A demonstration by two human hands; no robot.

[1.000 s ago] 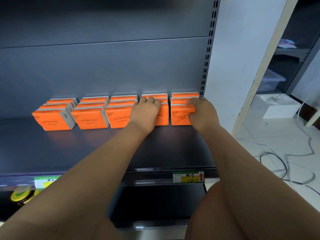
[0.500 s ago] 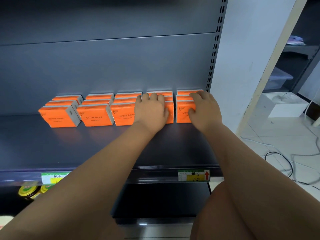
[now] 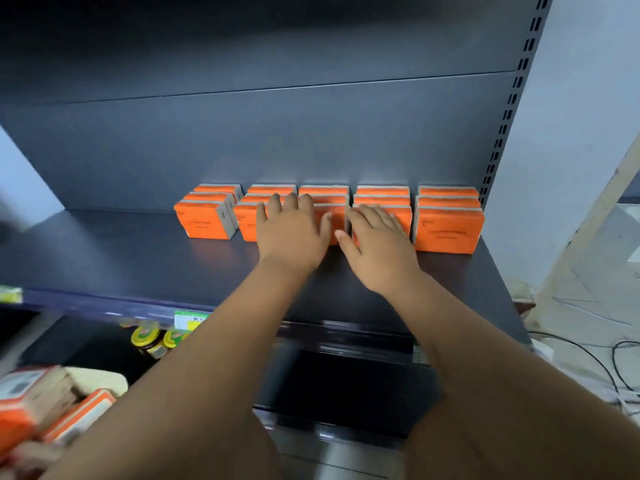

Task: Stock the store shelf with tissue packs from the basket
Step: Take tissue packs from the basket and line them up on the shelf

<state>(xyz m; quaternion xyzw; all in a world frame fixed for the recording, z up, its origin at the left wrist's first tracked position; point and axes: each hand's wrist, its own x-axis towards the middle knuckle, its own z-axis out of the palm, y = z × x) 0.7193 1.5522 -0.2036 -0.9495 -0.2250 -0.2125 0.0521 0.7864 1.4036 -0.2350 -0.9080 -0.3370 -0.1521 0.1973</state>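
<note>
Tissue packs stand in rows on the shelf; left hand and right hand, fingers straight, lie flat on the front packs.

Pretty clearly a small shop. There's a dark metal retail shelf with a slotted upright down the side and a price tag clipped on the front edge. Identical orange tissue packs are faced up in neat rows, with yellow-lidded jars on the level below.
</note>
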